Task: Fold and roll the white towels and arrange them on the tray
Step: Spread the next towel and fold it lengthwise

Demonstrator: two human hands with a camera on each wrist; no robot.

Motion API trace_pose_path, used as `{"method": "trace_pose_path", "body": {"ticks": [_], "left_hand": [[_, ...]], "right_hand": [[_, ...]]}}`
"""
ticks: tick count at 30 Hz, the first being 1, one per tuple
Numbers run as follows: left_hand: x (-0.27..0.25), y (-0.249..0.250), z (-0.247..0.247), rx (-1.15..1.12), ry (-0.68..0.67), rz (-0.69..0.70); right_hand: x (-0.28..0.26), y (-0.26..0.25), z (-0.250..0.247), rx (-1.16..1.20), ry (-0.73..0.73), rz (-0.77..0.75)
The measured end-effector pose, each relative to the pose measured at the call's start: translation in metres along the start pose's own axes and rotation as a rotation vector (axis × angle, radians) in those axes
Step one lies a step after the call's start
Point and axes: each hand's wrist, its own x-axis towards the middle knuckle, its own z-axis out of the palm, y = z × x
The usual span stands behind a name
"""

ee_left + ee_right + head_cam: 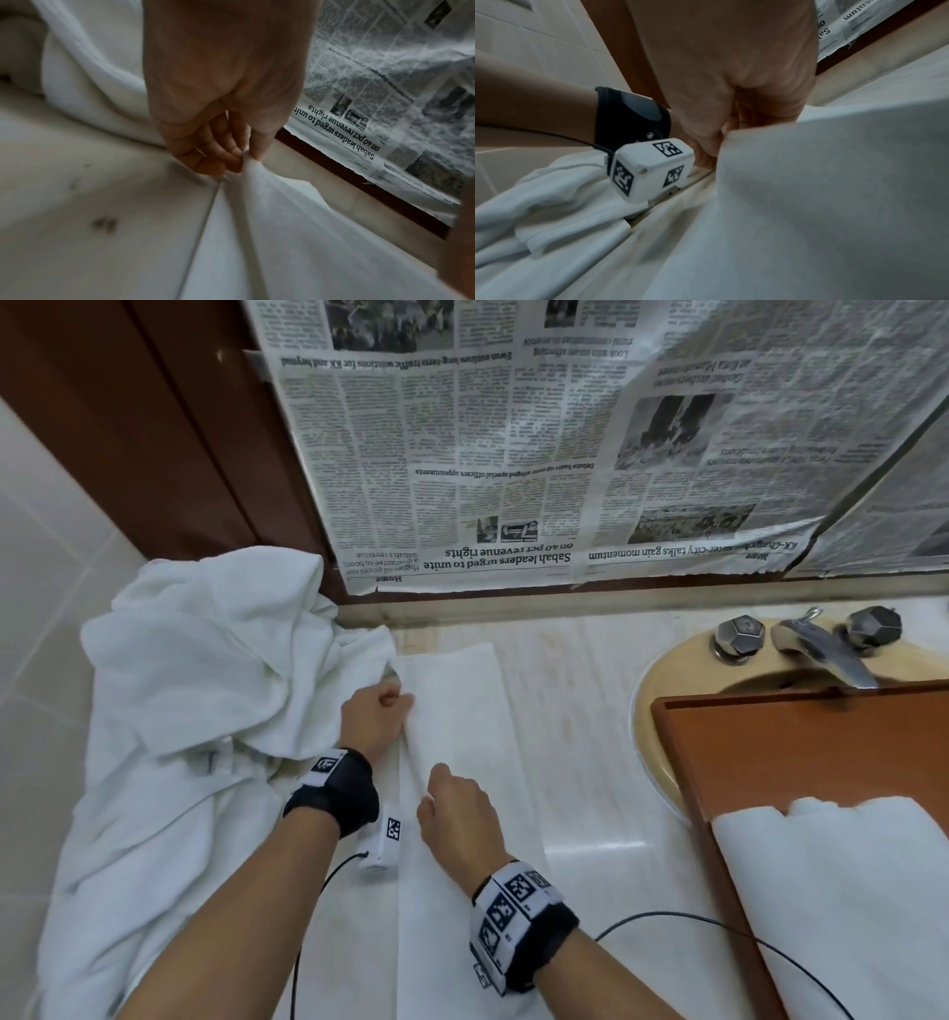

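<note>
Head view: both hands are on the long left edge of the flat white towel [462,762] spread on the marble counter [580,762]. Left hand [377,719] pinches the edge at the far end, right hand [454,806] pinches it nearer the body; a narrow lifted ridge of cloth runs between the two grips. I'd say the lengthwise fold has just begun; nothing is rolled yet. Right of the grips, well apart, the wooden tray [801,737] bridges the sink [662,680] and already carries some white towel [847,865]; whether rolled or only folded, can't tell. Left of the grips, the heap of unfolded towels [195,680] touches the towel's far corner. Open counter lies right of the grips toward the tray rim, so there's room to carry the edge over.

Left wrist view: thumb and fingertips [258,146] pressed together on a raised crease; cloth fans out below, newspaper [359,121] on the wall beyond.

Right wrist view: the fingers curl over the towel edge, partly hidden by cloth; left wrist camera [649,168] just beside.
</note>
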Motion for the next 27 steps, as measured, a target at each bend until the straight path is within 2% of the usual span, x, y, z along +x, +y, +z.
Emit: {"method": "trace_pose_path", "body": {"ticks": [3, 6, 12, 15, 16, 19, 22, 27], "left_hand": [[0.005, 0.009, 0.001, 0.061, 0.019, 0.099], [0.007, 0.005, 0.007, 0.155, -0.015, 0.129], [-0.001, 0.001, 0.002, 0.138, -0.068, 0.09], [-0.029, -0.004, 0.001, 0.1, -0.129, -0.035], [-0.038, -0.008, 0.002, 0.112, -0.14, -0.039], [-0.048, -0.018, 0.006, 0.135, -0.079, 0.063], [-0.044, -0.016, 0.002, 0.151, -0.072, 0.125], [-0.042, -0.01, 0.005, 0.16, -0.086, 0.135]], "right_hand": [[0.002, 0.0, 0.001, 0.016, 0.032, 0.007], [0.004, 0.002, 0.005, 0.012, 0.007, 0.037], [-0.002, 0.011, 0.005, 0.064, -0.015, 0.014], [-0.012, 0.018, 0.001, 0.113, 0.012, 0.007], [-0.017, 0.02, -0.001, 0.124, 0.007, 0.003], [-0.037, 0.029, -0.004, 0.123, -0.02, -0.001], [-0.062, 0.041, -0.007, 0.126, -0.022, 0.003], [-0.094, 0.027, -0.014, 0.03, 0.023, -0.056]]}}
